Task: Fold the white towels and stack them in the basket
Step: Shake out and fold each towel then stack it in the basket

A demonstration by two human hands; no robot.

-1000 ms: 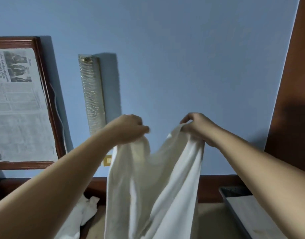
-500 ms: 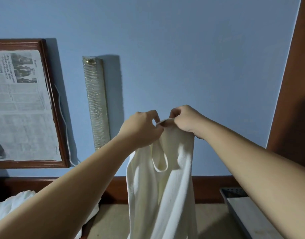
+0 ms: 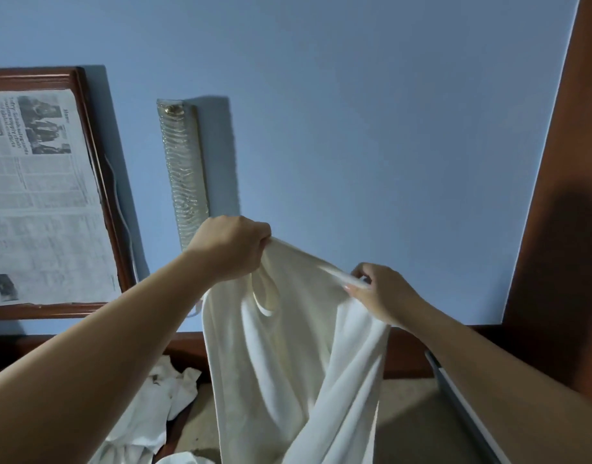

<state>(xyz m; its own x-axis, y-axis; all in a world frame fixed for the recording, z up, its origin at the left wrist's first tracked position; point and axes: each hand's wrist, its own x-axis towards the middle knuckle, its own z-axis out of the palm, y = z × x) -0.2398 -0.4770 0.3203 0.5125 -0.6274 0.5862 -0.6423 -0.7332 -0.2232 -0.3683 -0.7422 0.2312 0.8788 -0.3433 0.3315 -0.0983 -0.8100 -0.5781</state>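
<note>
Hanging from both fists in the centre of the frame, the white towel (image 3: 288, 356) drops with its long axis running top to bottom, its lower end leaving the picture at the bottom edge. Nearest the camera, at the lower left, more white towels (image 3: 154, 406) lie crumpled on a beige surface (image 3: 408, 420), apart from the held one. At the lower right edge a grey rim (image 3: 462, 406) shows, perhaps the basket, though too little of it is visible to tell.

Farther out, the right hand (image 3: 381, 296) sits right of centre, thumb and fingers pinching the towel's top hem. The left hand (image 3: 232, 247) is higher and left of centre, fingers curled tight round a bunched corner. Between them the hem runs taut, sloping down from the left fist to the right pinch, so the top edge lies across the frame while the body hangs below both hands. A loose loop of cloth sags just under the left fist.

My judgement: the coming move turns on that hem. The two hands are about equally near it, and levelling it should let the cloth hang square for a fold.

Beyond, a framed newspaper (image 3: 36, 195) and a glass wall fixture (image 3: 184, 169) hang on the blue wall (image 3: 371, 112).
</note>
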